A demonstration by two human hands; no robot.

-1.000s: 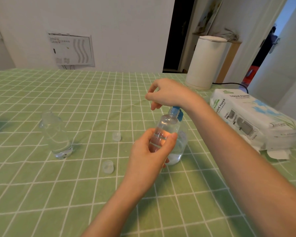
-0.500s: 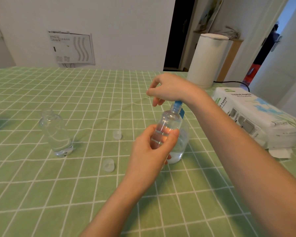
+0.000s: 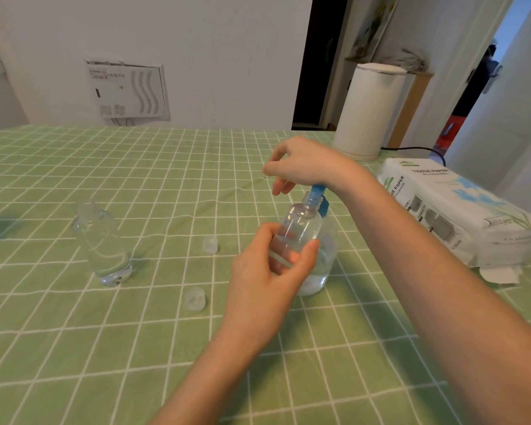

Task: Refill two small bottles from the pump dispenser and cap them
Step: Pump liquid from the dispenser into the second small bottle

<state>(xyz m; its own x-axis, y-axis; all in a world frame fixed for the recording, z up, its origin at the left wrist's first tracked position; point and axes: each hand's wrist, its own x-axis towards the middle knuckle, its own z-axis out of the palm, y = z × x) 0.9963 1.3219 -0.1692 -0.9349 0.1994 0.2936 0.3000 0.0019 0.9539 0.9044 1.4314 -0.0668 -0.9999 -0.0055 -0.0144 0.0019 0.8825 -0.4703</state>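
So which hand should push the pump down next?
The right hand: it rests on top of the blue pump, while the left hand is busy gripping the small bottle held up against the spout.

One wide-angle view only, worn on the head, aimed forward and down across a table in a green checked tablecloth [image 3: 74, 348]. Set close over the work, with the left hand [image 3: 267, 271] and right hand [image 3: 304, 167] near mid-frame and the forearms entering from the lower edge and the lower right corner. Centred just right of middle on the small bottle [image 3: 301, 228] and the pump dispenser [image 3: 330, 243] behind it. Facing a white far wall, with a dark doorway, a white kettle [image 3: 368, 111] and a tissue pack [image 3: 442, 204] toward the right. Straight grid lines bowed near the frame edges by the lens.
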